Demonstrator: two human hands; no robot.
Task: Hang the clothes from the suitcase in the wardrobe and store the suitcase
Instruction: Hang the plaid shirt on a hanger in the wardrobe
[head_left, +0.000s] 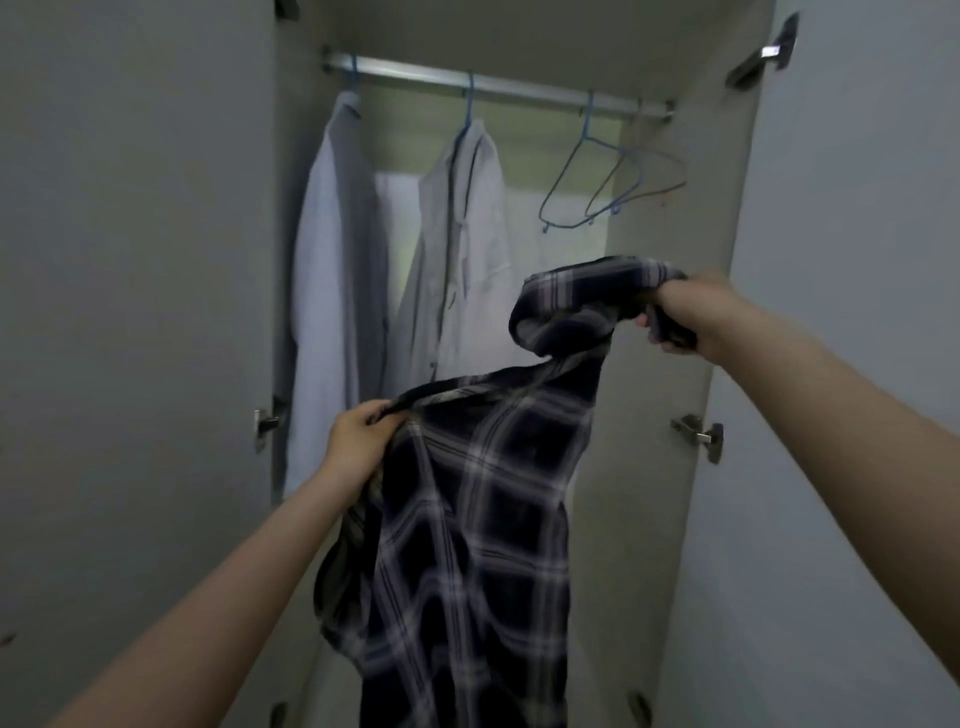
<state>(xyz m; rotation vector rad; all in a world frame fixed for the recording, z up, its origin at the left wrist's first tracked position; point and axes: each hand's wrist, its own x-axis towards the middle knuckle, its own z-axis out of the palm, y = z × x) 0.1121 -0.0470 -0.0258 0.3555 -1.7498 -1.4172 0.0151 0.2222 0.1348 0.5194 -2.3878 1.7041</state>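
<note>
While both doors stand open, a person holds a dark plaid shirt (467, 499) up in front of the wardrobe (654, 415). The left hand (361, 441) pinches a folded edge of the soft cloth between thumb and curled fingers, and the right hand (685, 317), higher and further right, grips a bunched part of it in a closed fist. Between the hands the fabric sags in a twisted band; below the left hand it hangs in loose folds, checked with pale lines. Above both hands a round metal rail (493, 83) crosses the wardrobe. Above the left hand two pale shirts, one bluish (332, 291) and one grey-white (462, 249), hang from it on blue hangers. Above the right hand hang empty thin wire hangers (613, 176), triangular in shape. Small metal hinges (698, 434) sit on the smooth flat side panels.
</note>
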